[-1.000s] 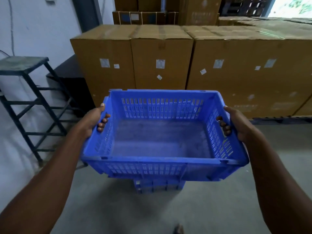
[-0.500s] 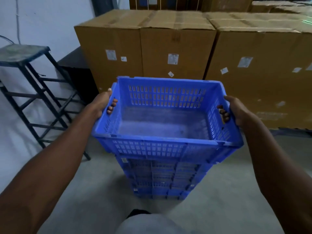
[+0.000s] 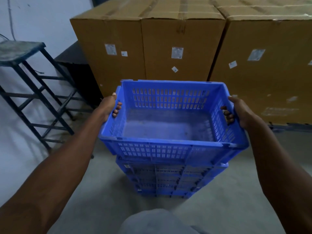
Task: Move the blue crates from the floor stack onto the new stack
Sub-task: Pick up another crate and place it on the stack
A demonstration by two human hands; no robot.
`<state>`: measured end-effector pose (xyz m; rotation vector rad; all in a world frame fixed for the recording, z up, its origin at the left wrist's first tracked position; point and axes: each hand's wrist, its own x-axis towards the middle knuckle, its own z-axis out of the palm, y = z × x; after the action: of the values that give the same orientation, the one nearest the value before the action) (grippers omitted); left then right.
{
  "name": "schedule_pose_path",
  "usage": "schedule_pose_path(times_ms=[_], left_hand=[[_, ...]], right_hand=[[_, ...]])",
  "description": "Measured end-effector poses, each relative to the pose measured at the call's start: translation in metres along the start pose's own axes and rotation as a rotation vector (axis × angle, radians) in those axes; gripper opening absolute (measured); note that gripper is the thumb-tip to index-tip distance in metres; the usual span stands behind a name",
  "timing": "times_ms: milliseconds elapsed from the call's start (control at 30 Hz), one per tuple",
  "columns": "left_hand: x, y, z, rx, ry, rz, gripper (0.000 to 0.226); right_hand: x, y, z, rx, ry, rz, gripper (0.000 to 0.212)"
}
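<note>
I hold an empty blue slotted crate (image 3: 168, 127) level in front of me, directly over a stack of blue crates (image 3: 168, 179) on the grey floor. My left hand (image 3: 108, 107) grips the crate's left handle slot, fingertips curled through to the inside. At the right handle slot, my right hand (image 3: 236, 110) grips the same way. The held crate's bottom is at or just above the top of the stack; I cannot tell whether they touch. The stack's upper rim is hidden behind the held crate.
Large brown cardboard boxes (image 3: 177, 44) form a wall right behind the stack. A black metal stool (image 3: 25, 78) stands at the left by the white wall, with a dark low cabinet (image 3: 76, 68) beside it. Grey floor (image 3: 92, 200) lies in front.
The crate has come down and forward with both hands on it, from well above the stack to its top. My view has tilted lower, showing more of the stack.
</note>
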<state>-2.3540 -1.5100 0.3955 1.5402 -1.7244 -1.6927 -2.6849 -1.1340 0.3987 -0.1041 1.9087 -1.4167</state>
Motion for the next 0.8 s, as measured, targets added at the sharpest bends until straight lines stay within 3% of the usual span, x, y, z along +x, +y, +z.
schedule_pose_path(times_ms=[433,800], left_hand=[[-0.020,-0.014,0.001,0.004,-0.020,-0.002,0.055],[-0.010,-0.017,0.003,0.013,0.075,0.030,0.050]], right_hand=[[-0.003,0.003,-0.006,-0.097,0.011,-0.036,0.055],[-0.009,0.002,0.001,-0.101,0.048,-0.037,0.052]])
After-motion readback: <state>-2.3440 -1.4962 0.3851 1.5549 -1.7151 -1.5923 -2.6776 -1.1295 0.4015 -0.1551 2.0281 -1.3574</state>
